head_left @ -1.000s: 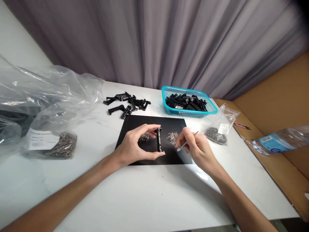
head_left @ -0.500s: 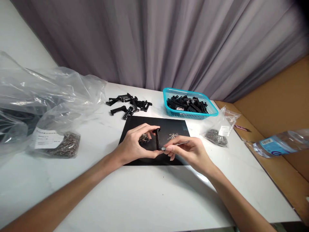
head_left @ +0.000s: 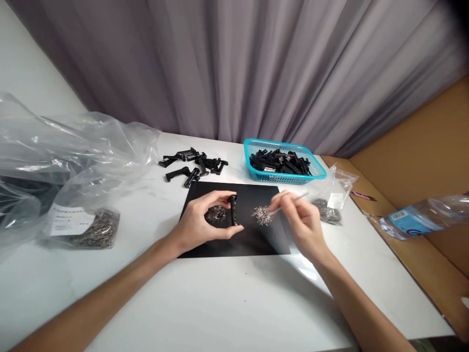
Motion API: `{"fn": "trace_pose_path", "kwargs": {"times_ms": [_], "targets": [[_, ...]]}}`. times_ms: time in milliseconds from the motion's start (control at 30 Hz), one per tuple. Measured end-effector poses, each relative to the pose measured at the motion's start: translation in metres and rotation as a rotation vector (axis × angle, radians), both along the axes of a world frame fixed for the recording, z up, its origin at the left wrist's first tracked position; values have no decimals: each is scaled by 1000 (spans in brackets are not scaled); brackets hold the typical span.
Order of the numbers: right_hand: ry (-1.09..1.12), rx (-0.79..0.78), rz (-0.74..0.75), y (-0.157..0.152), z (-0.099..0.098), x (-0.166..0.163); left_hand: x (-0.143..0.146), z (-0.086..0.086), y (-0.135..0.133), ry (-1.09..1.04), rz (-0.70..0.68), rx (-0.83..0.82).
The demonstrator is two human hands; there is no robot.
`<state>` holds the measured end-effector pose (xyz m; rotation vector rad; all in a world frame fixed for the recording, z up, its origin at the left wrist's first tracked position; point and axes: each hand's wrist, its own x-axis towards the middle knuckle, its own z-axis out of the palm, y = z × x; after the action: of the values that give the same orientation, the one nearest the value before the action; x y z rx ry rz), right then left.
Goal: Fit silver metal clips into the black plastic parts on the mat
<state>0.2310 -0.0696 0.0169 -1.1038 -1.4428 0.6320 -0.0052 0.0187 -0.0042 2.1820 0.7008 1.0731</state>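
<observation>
Two hands over black mat (head_left: 256, 244), left hand (head_left: 200, 222) pinching upright black plastic clip (head_left: 233, 216), right hand (head_left: 302, 222) gripping thin tweezers (head_left: 287, 203)

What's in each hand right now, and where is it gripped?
Left hand pinches a black clip by its two ends; right hand holds tweezers mid-shaft.

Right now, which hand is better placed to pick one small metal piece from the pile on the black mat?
The right hand, probably. It holds thin tweezers whose tips are at the pile of metal pieces on the black mat. The left hand is occupied, gripping a black plastic part upright.
</observation>
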Motion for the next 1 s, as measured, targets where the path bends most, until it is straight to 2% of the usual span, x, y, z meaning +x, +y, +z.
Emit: {"fn": "trace_pose_path", "kwargs": {"times_ms": [67,133,300,533,633,800,1000], "targets": [[-182,96,-170,7,1,15,-1,2,2,-22,14,-68],[-370,82,-218,14,-3,26,-2,5,3,-15,35,-89],[-710,-37,-66,18,-16,27,-2,7,6,56,114,-65],[-1119,21,92,4,-19,2,0,7,4,125,158,-8],[-1143,72,29,5,-28,-7,1,7,-1,149,137,22],[-1003,85,-73,17,-42,-6,3,3,-4,173,103,11],[-795,-15,-107,21,-31,17,2,4,-3,194,106,-6]]}}
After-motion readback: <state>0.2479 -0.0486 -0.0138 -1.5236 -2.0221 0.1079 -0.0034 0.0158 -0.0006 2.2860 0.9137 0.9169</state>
